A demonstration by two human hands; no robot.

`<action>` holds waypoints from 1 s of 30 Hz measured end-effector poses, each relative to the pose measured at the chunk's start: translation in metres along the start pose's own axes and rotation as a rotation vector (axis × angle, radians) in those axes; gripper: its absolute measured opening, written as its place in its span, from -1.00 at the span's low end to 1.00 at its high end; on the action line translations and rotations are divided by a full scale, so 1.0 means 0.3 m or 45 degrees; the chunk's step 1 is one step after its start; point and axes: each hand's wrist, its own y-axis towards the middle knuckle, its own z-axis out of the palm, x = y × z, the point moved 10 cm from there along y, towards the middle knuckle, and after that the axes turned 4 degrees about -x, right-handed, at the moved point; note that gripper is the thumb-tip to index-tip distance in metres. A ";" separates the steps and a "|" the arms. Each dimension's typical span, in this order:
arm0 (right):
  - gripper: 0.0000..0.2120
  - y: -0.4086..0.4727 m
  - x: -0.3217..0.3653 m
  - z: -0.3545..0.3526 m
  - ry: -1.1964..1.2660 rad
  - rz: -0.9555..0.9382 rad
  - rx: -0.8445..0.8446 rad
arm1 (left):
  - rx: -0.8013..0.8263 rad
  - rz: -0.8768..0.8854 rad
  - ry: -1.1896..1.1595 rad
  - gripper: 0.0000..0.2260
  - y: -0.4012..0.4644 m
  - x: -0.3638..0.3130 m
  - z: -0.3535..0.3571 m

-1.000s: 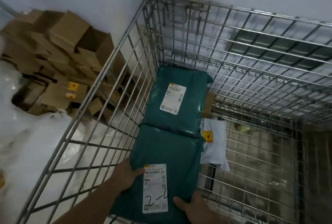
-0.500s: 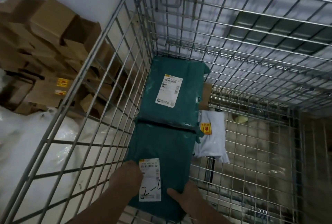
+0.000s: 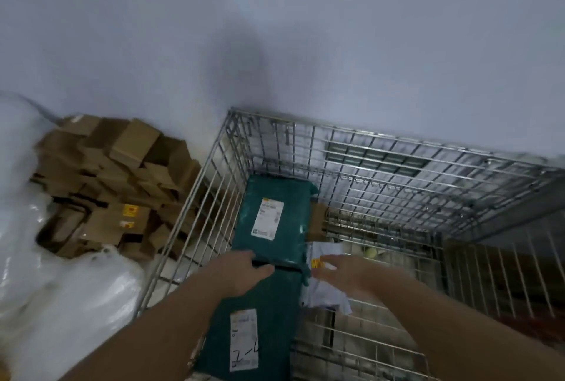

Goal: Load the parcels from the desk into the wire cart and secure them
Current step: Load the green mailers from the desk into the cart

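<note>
Now, left hand [image 3: 241,273]: fingers flat on near teal plastic mailer parcel [image 3: 256,325], far end.
Right hand [image 3: 348,273]: fingers spread, touching crumpled white poly parcel [image 3: 324,295] right of it.

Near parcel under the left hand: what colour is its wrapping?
Dark teal-green near parcel, with a white label; the head view shows it.

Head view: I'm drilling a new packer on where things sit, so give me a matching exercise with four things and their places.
Things:
1. far green parcel
2. near green parcel
3. white parcel
4. cardboard boxes

Places:
A. outside the cart, piled by the wall
B. in the cart's back left corner
C. right of the green parcels, under the right hand
D. closest to the camera, the left hand on its far end

Pairs: 1-B, 2-D, 3-C, 4-A
</note>
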 end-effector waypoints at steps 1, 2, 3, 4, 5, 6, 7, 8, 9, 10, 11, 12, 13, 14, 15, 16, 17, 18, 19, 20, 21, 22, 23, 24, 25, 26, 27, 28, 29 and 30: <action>-0.16 -0.064 0.025 -0.081 -0.048 -0.017 -0.005 | -0.020 0.012 0.030 -0.21 -0.046 -0.047 -0.076; -0.11 -0.141 0.052 -0.163 -0.082 -0.039 -0.019 | -0.026 0.008 0.060 -0.16 -0.101 -0.089 -0.151; -0.05 -0.226 0.079 -0.250 -0.114 -0.059 -0.046 | -0.034 0.013 0.086 -0.13 -0.158 -0.134 -0.228; -0.01 -0.320 0.105 -0.339 -0.154 -0.087 -0.084 | -0.055 0.025 0.104 -0.12 -0.222 -0.181 -0.307; 0.00 -0.416 0.129 -0.431 -0.188 -0.111 -0.133 | -0.095 0.045 0.120 -0.12 -0.289 -0.229 -0.394; -0.02 -0.513 0.153 -0.527 -0.212 -0.131 -0.194 | -0.142 0.060 0.140 -0.12 -0.363 -0.280 -0.484; -0.06 -0.613 0.172 -0.620 -0.224 -0.142 -0.259 | -0.194 0.077 0.170 -0.11 -0.440 -0.334 -0.574; -0.10 -0.715 0.190 -0.715 -0.232 -0.160 -0.325 | -0.253 0.090 0.205 -0.12 -0.522 -0.388 -0.670; -0.14 -0.817 0.206 -0.806 -0.240 -0.174 -0.382 | -0.316 0.100 0.235 -0.15 -0.607 -0.444 -0.765; -0.17 -0.921 0.222 -0.889 -0.246 -0.188 -0.433 | -0.382 0.113 0.250 -0.18 -0.697 -0.499 -0.858; -0.18 -1.021 0.241 -0.974 -0.247 -0.199 -0.491 | -0.446 0.140 0.262 -0.19 -0.788 -0.556 -0.953; -0.19 -1.122 0.261 -1.054 -0.255 -0.212 -0.553 | -0.504 0.168 0.263 -0.18 -0.883 -0.611 -1.044; -0.20 -1.222 0.279 -1.125 -0.259 -0.222 -0.609 | -0.562 0.187 0.251 -0.17 -0.975 -0.659 -1.128; -0.21 -1.320 0.297 -1.186 -0.254 -0.231 -0.664 | -0.619 0.204 0.242 -0.17 -1.063 -0.703 -1.207; -0.21 -1.413 0.310 -1.236 -0.246 -0.241 -0.713 | -0.670 0.219 0.240 -0.18 -1.143 -0.744 -1.272; -0.22 -1.501 0.325 -1.279 -0.242 -0.258 -0.756 | -0.718 0.234 0.239 -0.19 -1.215 -0.784 -1.323; -0.23 -1.580 0.338 -1.316 -0.229 -0.273 -0.797 | -0.759 0.247 0.247 -0.20 -1.280 -0.820 -1.369; -0.23 -1.653 0.345 -1.343 -0.217 -0.281 -0.833 | -0.791 0.256 0.254 -0.20 -1.336 -0.852 -1.401; -0.23 -1.718 0.351 -1.364 -0.206 -0.283 -0.864 | -0.823 0.257 0.255 -0.21 -1.384 -0.881 -1.430; -0.23 -1.775 0.354 -1.379 -0.188 -0.285 -0.891 | -0.854 0.260 0.262 -0.21 -1.427 -0.909 -1.456; -0.23 -1.825 0.351 -1.388 -0.173 -0.283 -0.916 | -0.882 0.263 0.262 -0.21 -1.462 -0.935 -1.474; -0.23 -1.871 0.344 -1.397 -0.165 -0.278 -0.939 | -0.910 0.269 0.255 -0.21 -1.493 -0.962 -1.491; -0.24 -1.911 0.332 -1.401 -0.159 -0.270 -0.960 | -0.933 0.275 0.257 -0.21 -1.521 -0.989 -1.499; -0.25 -1.947 0.317 -1.403 -0.153 -0.264 -0.981 | -0.955 0.284 0.269 -0.22 -1.545 -1.016 -1.501; -0.26 -1.979 0.302 -1.403 -0.145 -0.262 -1.006 | -0.974 0.297 0.290 -0.22 -1.564 -1.040 -1.501; -0.27 -2.010 0.284 -1.402 -0.137 -0.259 -1.036 | -0.992 0.316 0.311 -0.23 -1.577 -1.064 -1.497; -0.28 -2.039 0.266 -1.402 -0.127 -0.255 -1.068 | -1.009 0.339 0.324 -0.24 -1.587 -1.088 -1.493; -0.29 -2.066 0.246 -1.398 -0.113 -0.247 -1.097 | -1.016 0.364 0.325 -0.24 -1.595 -1.110 -1.485; -0.29 -2.093 0.224 -1.393 -0.101 -0.235 -1.118 | -1.012 0.387 0.313 -0.24 -1.602 -1.130 -1.477; -0.29 -2.116 0.199 -1.384 -0.097 -0.215 -1.128 | -0.996 0.403 0.303 -0.24 -1.607 -1.149 -1.463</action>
